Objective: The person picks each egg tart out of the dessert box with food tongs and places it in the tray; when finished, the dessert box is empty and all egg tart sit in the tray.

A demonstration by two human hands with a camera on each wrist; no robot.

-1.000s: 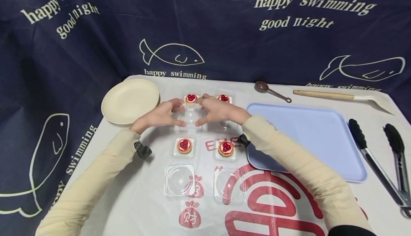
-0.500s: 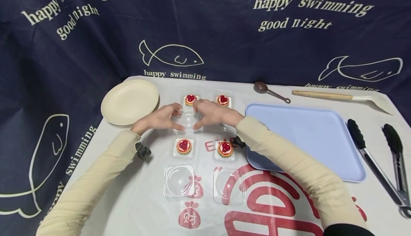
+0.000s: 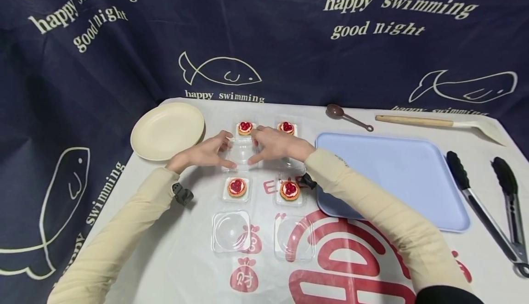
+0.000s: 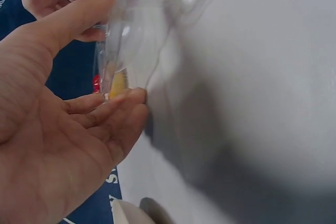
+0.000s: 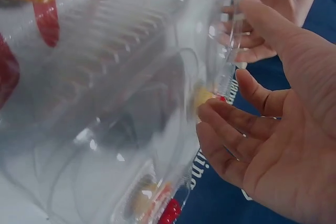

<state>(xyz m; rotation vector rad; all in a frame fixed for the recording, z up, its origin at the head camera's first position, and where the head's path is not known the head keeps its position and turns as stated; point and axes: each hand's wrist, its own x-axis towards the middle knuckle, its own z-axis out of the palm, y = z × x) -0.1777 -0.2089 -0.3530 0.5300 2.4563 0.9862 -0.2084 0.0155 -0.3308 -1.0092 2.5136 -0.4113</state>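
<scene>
Cream plate (image 3: 167, 130) is sitting far left. Left hand (image 3: 204, 151) & right hand (image 3: 274, 144) are each pinching a side of the clear lid (image 3: 243, 151) w/ thumb & fingers, prob. to keep it level. It's just in front of a little tart (image 3: 245, 127), mid-table. Blue tray (image 3: 396, 175) is lying on the right.

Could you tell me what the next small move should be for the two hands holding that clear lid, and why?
Probably fold the clear lid forward over the far-left tart. The left hand and right hand pinch its sides just in front of that uncovered tart.
</scene>
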